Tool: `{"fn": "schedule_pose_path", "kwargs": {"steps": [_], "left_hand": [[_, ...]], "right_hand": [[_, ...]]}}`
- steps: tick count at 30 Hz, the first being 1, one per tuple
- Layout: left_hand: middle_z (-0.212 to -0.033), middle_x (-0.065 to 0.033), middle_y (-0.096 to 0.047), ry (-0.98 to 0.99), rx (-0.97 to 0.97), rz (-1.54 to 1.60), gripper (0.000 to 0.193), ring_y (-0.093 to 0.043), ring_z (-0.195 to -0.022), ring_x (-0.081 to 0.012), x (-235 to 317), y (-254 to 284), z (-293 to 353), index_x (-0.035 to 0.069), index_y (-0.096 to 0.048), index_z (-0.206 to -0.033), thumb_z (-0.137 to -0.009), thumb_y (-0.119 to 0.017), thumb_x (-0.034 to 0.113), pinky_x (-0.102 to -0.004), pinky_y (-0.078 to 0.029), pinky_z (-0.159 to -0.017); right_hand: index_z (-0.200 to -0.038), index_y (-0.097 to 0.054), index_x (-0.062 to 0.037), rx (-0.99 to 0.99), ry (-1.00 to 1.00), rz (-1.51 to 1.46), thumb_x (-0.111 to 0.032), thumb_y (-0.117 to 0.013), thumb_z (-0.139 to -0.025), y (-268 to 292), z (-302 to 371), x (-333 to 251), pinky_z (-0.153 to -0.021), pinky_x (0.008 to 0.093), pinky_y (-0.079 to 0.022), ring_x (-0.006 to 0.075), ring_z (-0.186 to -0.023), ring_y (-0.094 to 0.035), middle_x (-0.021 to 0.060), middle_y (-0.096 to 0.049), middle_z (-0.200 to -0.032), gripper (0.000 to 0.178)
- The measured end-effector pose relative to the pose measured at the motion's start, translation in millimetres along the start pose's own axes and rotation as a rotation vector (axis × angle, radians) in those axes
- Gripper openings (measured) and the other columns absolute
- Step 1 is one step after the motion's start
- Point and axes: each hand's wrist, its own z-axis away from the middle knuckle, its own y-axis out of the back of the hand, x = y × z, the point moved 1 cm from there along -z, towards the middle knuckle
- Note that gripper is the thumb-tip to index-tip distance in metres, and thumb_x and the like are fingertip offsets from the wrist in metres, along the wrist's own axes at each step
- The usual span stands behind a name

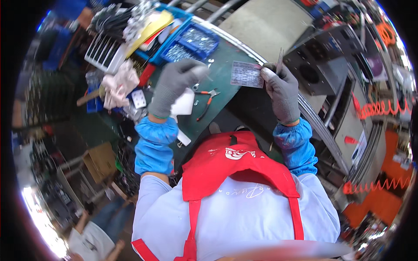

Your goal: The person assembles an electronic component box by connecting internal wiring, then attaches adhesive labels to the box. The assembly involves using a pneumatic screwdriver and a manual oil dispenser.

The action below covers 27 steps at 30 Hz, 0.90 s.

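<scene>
My right hand [283, 93], in a grey knitted glove, pinches a flat rectangular label plate [247, 74] with printed rows at its edge. Further thin plates [279, 58] seen nearly edge-on stick up between the fingers of that hand. My left hand [176, 85], gloved the same, is raised over the green bench with its fingers curled closed. By its fingertips there is a faint, blurred sliver; what it is I cannot make out. Below the left hand lie orange-handled pliers [207, 102] on the bench, beside a white sheet [183, 103].
Blue bins [198, 39] of small metal fasteners stand on the green bench [226, 102], near a white slatted tray [103, 53] and a crumpled pink cloth [120, 85]. To the right are a dark metal cabinet [322, 58], metal rails, and red coiled hoses [383, 108]. Another person [93, 241] is at lower left.
</scene>
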Motion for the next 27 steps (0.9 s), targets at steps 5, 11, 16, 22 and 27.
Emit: {"fn": "schedule_pose_path", "kwargs": {"steps": [5, 11, 16, 22, 27], "left_hand": [[-0.083, -0.0013, -0.065, -0.043, -0.308, 0.165, 0.033, -0.057, -0.076, -0.0101, 46.9, -103.8, -45.7, 0.0, -0.071, -0.097, -0.084, -0.07, 0.03, -0.0253, -0.046, -0.071], [-0.085, -0.002, -0.067, -0.08, -0.423, 0.094, 0.026, -0.058, -0.081, -0.0096, 69.0, -196.6, -93.1, -0.001, -0.071, -0.095, -0.084, -0.072, 0.022, -0.0259, -0.046, -0.076], [-0.083, -0.0054, -0.066, -0.236, -0.517, 0.139, 0.022, -0.061, -0.079, -0.0126, 75.9, -306.0, -140.8, -0.003, -0.072, -0.091, -0.085, -0.072, 0.018, -0.0277, -0.048, -0.072], [-0.083, -0.0109, -0.067, -0.373, -0.519, 0.066, 0.022, -0.064, -0.074, -0.021, 77.2, -439.7, -220.0, 0.001, -0.073, -0.093, -0.084, -0.071, 0.021, -0.0323, -0.049, -0.069], [-0.088, -0.0141, -0.071, -0.535, -0.309, -0.24, 0.023, -0.068, -0.081, -0.027, 90.3, -509.8, -287.1, 0.003, -0.072, -0.098, -0.087, -0.067, 0.023, -0.0362, -0.051, -0.073]], "right_hand": [[-0.102, -0.067, -0.0003, 0.226, 0.109, -0.037, -0.014, -0.065, -0.092, 58.2, 9.2, -15.2, -0.061, 0.02, -0.038, 0.0045, -0.068, -0.047, -0.0033, -0.058, -0.077, 0.016], [-0.104, -0.065, -0.0016, 0.401, 0.137, 0.0, -0.013, -0.068, -0.089, 147.5, 23.2, -20.8, -0.064, 0.0214, -0.042, 0.0046, -0.072, -0.051, -0.0031, -0.058, -0.08, 0.019], [-0.122, -0.056, 0.0007, 0.602, 0.301, 0.027, -0.003, -0.068, -0.086, 235.8, 17.7, -4.8, -0.078, 0.0248, -0.048, 0.0088, -0.087, -0.056, 0.003, -0.062, -0.093, 0.038], [-0.138, -0.045, 0.0037, 0.824, 0.377, 0.091, -0.001, -0.068, -0.086, 352.9, -39.2, 15.1, -0.079, 0.0254, -0.049, 0.0111, -0.086, -0.059, 0.0065, -0.063, -0.093, 0.057], [-0.142, -0.043, 0.0018, 0.844, 0.516, 0.118, -0.005, -0.07, -0.086, 434.5, -108.9, 19.9, -0.082, 0.0277, -0.05, 0.012, -0.088, -0.06, 0.0073, -0.065, -0.096, 0.063]]}}
